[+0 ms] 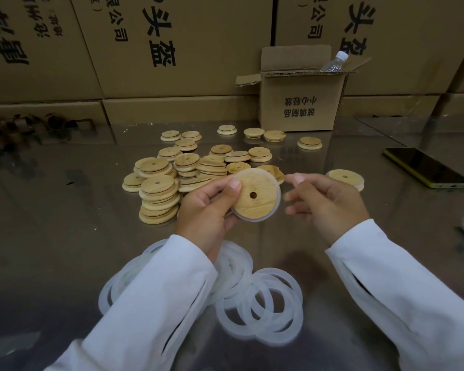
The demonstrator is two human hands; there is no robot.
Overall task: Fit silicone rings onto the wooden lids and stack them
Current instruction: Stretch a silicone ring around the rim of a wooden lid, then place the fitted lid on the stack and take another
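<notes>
above the middle of the steel table (65, 215), just in front of the heap of bare lids (169, 180), the left hand (206, 212) holds one wooden lid (252, 199), thumb across its upper left rim and fingers behind it. the lid's flat face tilts toward the camera, its small centre hole plain to see. it lies to the right of the left palm, between the two hands. the right hand (330, 207) is just beside the lid's right rim but apart from it, fingers loosely bent with nothing visible in them, though it is blurred. a translucent silicone ring (279, 202) shows as a pale band round the lid's edge, from the top round the right to the bottom; the left side is hidden. the lid is pale grained wood, round and thin. the ring looks fitted or nearly so, and the left hand is better placed to carry the lid leftward to the stacks. the loose rings (263, 303) lie under the wrists.
</notes>
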